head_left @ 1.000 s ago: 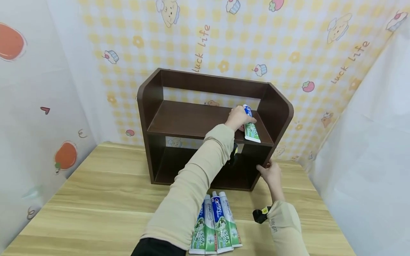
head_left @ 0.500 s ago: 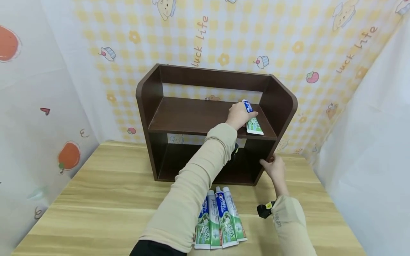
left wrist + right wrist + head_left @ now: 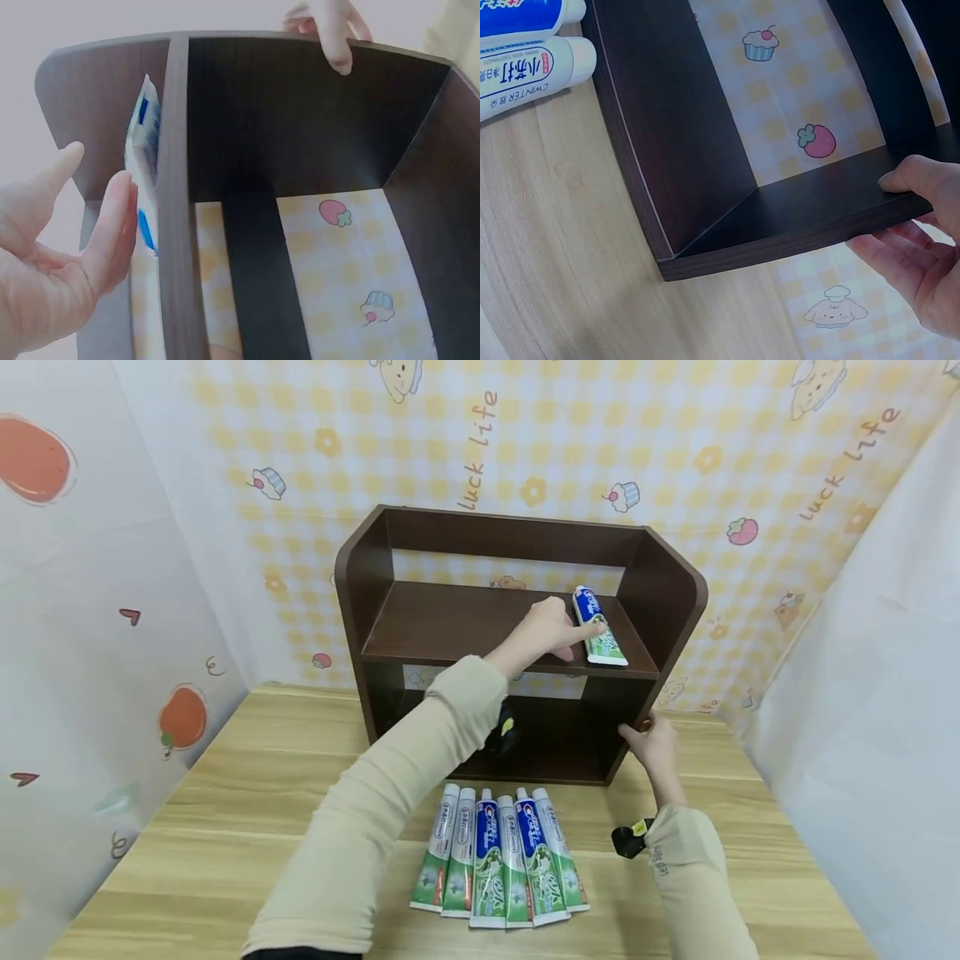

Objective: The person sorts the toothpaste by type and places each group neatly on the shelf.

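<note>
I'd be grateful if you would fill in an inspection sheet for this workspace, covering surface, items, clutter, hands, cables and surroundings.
Surface: wood-grain table.
Job's things: six toothpaste tubes lie fanned out in front of a dark brown two-level shelf; one more tube lies on its upper board, near the right end in the head view.
Clutter: nothing seen.
Left hand: beside the shelved tube, thumb and fingers apart, not gripping it; light contact cannot be ruled out.
Right hand: grips the shelf's side panel, thumb inside, fingers outside.
Cables: nothing seen.
Surroundings: yellow-and-white checked backdrop behind; white printed sheet at left.
</note>
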`<state>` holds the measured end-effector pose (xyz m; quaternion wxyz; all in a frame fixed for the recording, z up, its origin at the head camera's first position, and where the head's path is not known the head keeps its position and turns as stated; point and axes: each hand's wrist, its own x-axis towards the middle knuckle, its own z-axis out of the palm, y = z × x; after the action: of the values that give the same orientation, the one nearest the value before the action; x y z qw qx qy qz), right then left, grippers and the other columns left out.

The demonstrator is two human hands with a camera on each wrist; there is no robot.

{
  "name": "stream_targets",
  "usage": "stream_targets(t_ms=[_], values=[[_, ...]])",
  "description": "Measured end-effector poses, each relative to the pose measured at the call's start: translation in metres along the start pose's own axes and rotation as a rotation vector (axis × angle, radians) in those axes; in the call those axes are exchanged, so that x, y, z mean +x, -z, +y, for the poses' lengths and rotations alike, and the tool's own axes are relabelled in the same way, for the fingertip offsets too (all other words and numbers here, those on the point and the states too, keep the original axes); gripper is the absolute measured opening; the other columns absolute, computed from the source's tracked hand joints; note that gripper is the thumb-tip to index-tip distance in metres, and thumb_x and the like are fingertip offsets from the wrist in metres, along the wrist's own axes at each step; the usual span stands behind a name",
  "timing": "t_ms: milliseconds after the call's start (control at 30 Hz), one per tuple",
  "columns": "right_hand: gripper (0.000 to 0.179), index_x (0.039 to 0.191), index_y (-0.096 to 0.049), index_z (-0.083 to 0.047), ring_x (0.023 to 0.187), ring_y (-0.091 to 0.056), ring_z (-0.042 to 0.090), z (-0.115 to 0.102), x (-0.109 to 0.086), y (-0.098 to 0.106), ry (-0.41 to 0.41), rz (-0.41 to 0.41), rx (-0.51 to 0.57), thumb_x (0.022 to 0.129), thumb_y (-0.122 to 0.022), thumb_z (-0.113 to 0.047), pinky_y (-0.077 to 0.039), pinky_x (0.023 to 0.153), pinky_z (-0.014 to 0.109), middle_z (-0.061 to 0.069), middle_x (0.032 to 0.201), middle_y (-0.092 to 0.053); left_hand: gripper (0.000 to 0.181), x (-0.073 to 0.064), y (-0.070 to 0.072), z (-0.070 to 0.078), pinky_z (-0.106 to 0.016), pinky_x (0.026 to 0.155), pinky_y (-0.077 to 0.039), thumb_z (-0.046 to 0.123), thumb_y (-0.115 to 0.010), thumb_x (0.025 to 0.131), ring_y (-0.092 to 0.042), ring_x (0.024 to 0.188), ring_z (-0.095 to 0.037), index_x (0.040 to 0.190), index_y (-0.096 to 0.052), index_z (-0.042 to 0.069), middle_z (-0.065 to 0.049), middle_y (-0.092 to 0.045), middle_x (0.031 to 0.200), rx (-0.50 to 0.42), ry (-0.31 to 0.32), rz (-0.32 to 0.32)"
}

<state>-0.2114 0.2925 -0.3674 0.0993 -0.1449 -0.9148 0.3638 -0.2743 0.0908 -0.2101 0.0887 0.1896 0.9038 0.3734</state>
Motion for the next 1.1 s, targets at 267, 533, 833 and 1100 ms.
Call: stream_targets(t_ms=[267,533,833,1100], values=[[0.032,0.105,-0.053,0.004,0.089,-0.060,0.038,0.002,-0.001,0.002,0.005,0.011,0.005,0.086,-0.056,-0.022,-0.049,0.064,0.036,0.030,0.108,-0.057,0.052,-0.052,0.004,-0.037,-0.028,0.079,-0.053,0.048,-0.061,0.083,-0.068,0.065,-0.013,0.110,-0.056,0.004,-0.008,-0.069,0.090,-0.077,-0.079,-0.037],[0.029,0.100,-0.055,0.002,0.090,-0.060,0.039,0.002,-0.002,-0.001,0.033,0.035,-0.007,0.086,-0.056,-0.023,-0.048,0.069,0.041,0.029,0.106,-0.059,0.040,-0.106,-0.016,-0.111,-0.027,0.066,-0.056,0.038,-0.064,0.083,-0.066,0.059,-0.013,0.103,-0.059,0.004,-0.005,-0.066,0.078,-0.178,-0.015,-0.080],[0.027,0.094,-0.052,0.002,0.093,-0.057,0.040,0.000,-0.002,-0.004,0.020,0.019,0.003,0.086,-0.056,-0.023,-0.047,0.072,0.045,0.030,0.108,-0.056,0.033,-0.138,-0.043,-0.183,-0.022,0.056,-0.049,0.036,-0.064,0.084,-0.061,0.057,-0.013,0.083,-0.061,0.004,-0.007,-0.063,0.068,-0.042,0.203,-0.149],[0.027,0.095,-0.054,0.003,0.087,-0.058,0.037,-0.001,0.002,0.000,0.024,0.053,-0.012,0.085,-0.057,-0.022,-0.045,0.065,0.038,0.028,0.102,-0.058,0.052,-0.145,-0.060,-0.214,-0.018,0.041,-0.020,0.037,-0.069,0.079,-0.031,0.041,-0.007,0.053,-0.029,0.016,0.007,-0.028,0.045,-0.012,0.287,-0.193]])
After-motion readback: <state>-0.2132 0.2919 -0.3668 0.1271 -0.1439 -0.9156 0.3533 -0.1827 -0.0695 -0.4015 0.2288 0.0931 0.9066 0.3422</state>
